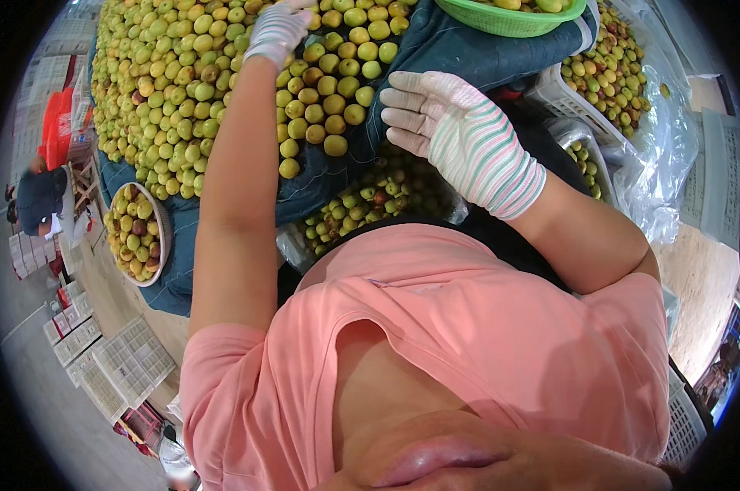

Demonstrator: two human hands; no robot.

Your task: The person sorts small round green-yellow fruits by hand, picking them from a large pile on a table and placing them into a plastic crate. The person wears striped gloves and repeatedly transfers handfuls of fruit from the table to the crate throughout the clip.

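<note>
My left hand [279, 32], in a striped knit glove, reaches over a large heap of yellow-green jujubes [167, 80] on a dark blue cloth [189, 245]. Its fingers touch or hover over the fruit near the top edge, where they are partly cut off, so what they hold is hidden. My right hand [468, 138], gloved alike, is held in the air at the cloth's near edge. Its fingers are extended to the left, the palm shows, and nothing is in it. Below it, more jujubes [357, 205] lie in a plastic-lined container against my lap.
A green basket [498, 21] with fruit stands at top right. White crates [581, 101] of jujubes and clear plastic sheeting [658, 166] are on the right. A round basket [164, 236] of fruit sits left. Beyond are stacked crates [133, 362] and a person [41, 199].
</note>
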